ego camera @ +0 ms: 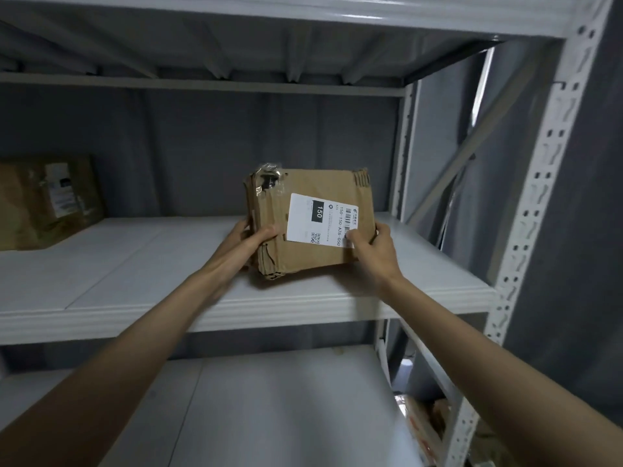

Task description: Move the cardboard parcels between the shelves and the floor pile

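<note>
Two bare hands hold a cardboard parcel [310, 220] upright on the middle shelf [135, 284] of a white metal rack, its lower edge resting on the shelf board toward the right end; the left hand [249, 239] is closed on the parcel's left edge, thumb across the front face and fingers wrapped behind; the right hand [374, 246] is closed on the lower right corner, thumb pressed on the white shipping label [320, 219], which carries a black block reading "150", a barcode and a QR code; the parcel's corners are crumpled and a patch of clear tape [268, 178] sits at its top left; a second parcel [47, 200], also brown and labelled, stands at the far left of the same shelf, well apart from the first; a lower shelf [269, 399] lies beneath the outstretched forearms; the perforated upright post [539, 183] of the rack rises at right against a grey curtain [202, 146].
</note>
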